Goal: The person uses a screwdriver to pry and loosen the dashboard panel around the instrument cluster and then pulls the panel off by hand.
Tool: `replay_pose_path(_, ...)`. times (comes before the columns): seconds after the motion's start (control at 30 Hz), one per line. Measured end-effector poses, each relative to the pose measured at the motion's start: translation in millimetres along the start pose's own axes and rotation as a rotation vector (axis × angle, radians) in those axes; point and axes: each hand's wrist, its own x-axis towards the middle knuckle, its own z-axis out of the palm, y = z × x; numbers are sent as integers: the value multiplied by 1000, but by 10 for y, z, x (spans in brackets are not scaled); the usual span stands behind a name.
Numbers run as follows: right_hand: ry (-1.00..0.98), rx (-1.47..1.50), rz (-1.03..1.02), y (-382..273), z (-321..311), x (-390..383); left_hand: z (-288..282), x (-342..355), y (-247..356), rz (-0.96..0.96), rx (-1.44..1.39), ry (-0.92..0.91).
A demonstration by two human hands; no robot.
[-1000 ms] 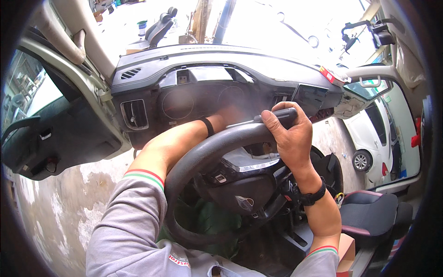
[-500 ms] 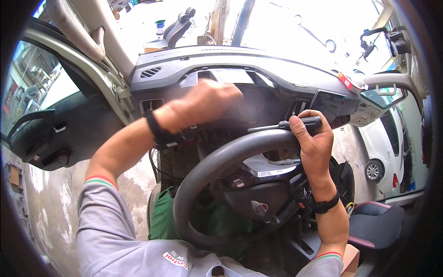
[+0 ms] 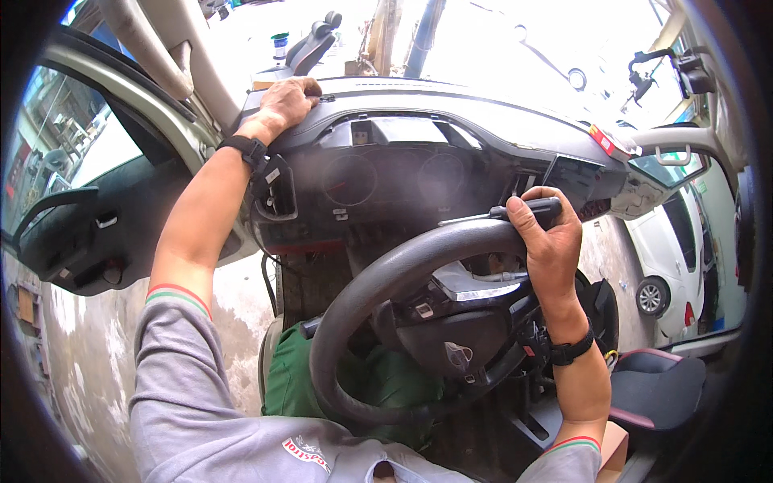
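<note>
My left hand [image 3: 285,103] rests on top of the dashboard [image 3: 378,98] at its left end. Its fingers are curled and pressed together, and whatever lies under them is hidden. Right beside the fingertips is a small dark cluster of parts [image 3: 327,98], too small to name. My right hand [image 3: 554,235] is closed round the black handle of a screwdriver [image 3: 531,211], its shaft pointing left along the top of the steering wheel [image 3: 378,270]. The uncovered instrument cluster [image 3: 394,181] sits behind the wheel, between my hands.
An open car door [image 3: 121,229] is at the left. A red box [image 3: 602,140] lies on the dashboard's right end, near a tilted dark screen [image 3: 573,173]. The passenger seat [image 3: 656,390] is at the lower right, with a white car [image 3: 668,249] outside.
My left hand has moved left and away from in front of the instrument cluster, onto the dashboard top. My right hand with the screwdriver has stayed nearly in place.
</note>
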Motion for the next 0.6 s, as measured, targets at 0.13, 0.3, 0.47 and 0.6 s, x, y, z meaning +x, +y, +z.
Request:
replay_pose_path(0.13, 0, 11, 1, -12, 3, -4, 74, 80, -87, 14, -69, -10)
replay_pose_path(0.3, -12, -30, -5, -12, -8, 1, 88, 96, -149, 20, -98, -27)
replay_pose_path(0.47, -23, -17, -27, 1, 13, 15, 49, 80, -179, 35, -108, -22)
replay_pose_path(0.6, -25, -39, -21, -22, 4, 6, -37, -111, 65, 142, -159, 79)
